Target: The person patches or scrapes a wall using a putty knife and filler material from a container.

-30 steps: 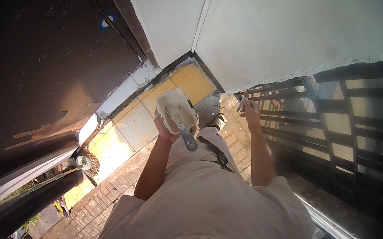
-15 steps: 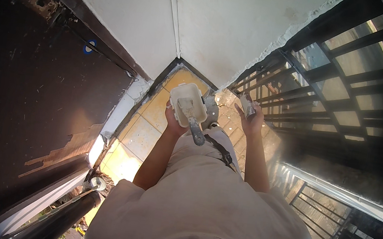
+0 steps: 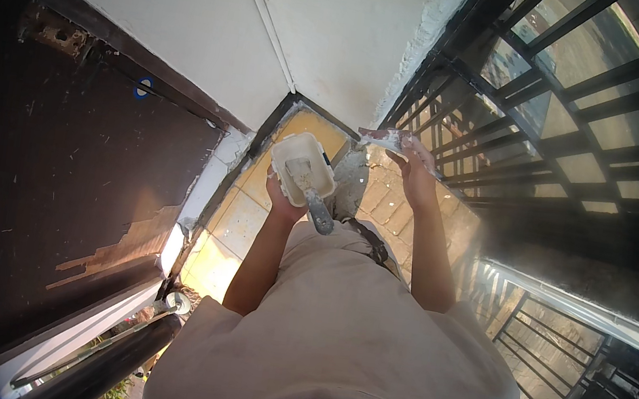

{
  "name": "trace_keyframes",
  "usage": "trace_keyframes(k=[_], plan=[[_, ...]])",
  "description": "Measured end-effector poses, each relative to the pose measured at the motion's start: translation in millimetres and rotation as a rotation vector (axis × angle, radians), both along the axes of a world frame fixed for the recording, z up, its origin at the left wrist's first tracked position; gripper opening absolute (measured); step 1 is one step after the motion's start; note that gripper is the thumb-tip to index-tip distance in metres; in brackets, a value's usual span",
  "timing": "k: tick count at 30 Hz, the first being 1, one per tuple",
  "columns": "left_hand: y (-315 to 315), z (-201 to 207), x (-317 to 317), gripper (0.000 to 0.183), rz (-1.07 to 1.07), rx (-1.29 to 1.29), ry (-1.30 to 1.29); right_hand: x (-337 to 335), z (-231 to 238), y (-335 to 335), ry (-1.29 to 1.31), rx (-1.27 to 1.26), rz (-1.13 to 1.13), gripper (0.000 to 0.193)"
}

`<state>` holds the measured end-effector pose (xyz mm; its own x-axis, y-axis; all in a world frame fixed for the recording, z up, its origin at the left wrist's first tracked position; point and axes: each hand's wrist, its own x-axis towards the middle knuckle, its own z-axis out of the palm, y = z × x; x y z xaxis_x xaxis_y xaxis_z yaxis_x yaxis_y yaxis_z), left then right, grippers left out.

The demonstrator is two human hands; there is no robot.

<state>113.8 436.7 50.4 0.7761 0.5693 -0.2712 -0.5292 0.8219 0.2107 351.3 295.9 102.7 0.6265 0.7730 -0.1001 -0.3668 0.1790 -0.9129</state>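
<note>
My left hand (image 3: 281, 196) is closed round the side of an off-white plastic tub (image 3: 291, 149), tilted so that its inside shows. A putty knife (image 3: 320, 213) with a grey, smeared handle rests in the tub; its blade lies in pale paste, and the handle sticks out over the near rim. To the right and a little farther off, my right hand (image 3: 419, 169) grips a flat scraper (image 3: 384, 137) by one end. White paste coats the scraper, which points left toward the wall corner. My right fingertips are partly hidden behind it.
White walls (image 3: 343, 31) meet ahead, with a thin pipe (image 3: 267, 17) running down near the corner. A dark brown door (image 3: 95, 168) with peeling veneer stands at left. Black metal bars (image 3: 524, 138) rise at right. Yellow tiles (image 3: 297, 125) and brick paving (image 3: 385, 200) lie below.
My right hand has turned the scraper from nearly upright to sideways, and raised it toward the wall. The tub has shifted slightly left in my left hand. The whole view has turned somewhat.
</note>
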Motion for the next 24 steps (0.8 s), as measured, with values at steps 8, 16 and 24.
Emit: trace_keyframes(k=[8,16,24], plan=[[-23.2,-1.4,15.5,0.063,-0.057,-0.011,0.087,70.2,-48.3,-79.4,-0.909,-0.633,-0.554,0.015],[-32.5,-2.8,-2.9,0.061,-0.113,-0.063,0.161,115.7,48.1,-191.5,-0.446,-0.567,-0.929,0.017],[-47.7,-3.3,-16.7,0.061,-0.108,-0.048,0.193,128.2,82.7,-250.3,-0.470,-0.260,-0.720,0.017]])
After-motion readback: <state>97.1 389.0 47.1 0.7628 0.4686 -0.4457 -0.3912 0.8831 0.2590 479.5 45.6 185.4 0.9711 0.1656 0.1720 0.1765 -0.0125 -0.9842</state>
